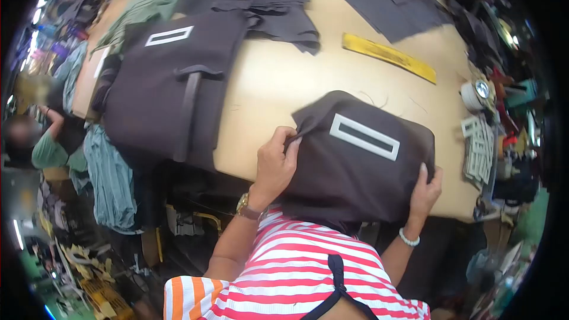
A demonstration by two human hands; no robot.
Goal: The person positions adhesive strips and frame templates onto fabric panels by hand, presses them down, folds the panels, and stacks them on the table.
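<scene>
A dark brown fabric piece (361, 172) lies over the near edge of the table, with a white rectangular frame (364, 137) on its upper face. My left hand (277, 163) pinches the upper left corner of this fabric between thumb and fingers. At the right edge of the same piece, my right hand (425, 192) grips the cloth, thumb on top and the other fingers partly hidden behind it. Left of my left hand, a stack of similar dark fabric (160, 89) bears another white frame (169, 36) and a narrow dark strip (191, 106).
A yellow ruler (388, 57) lies on the pale table (267, 83) beyond the fabric. Grey cloth pieces (385, 0) are at the far side. White frames (476, 148) are piled at the right edge. Another person's arm (54, 123) shows at left.
</scene>
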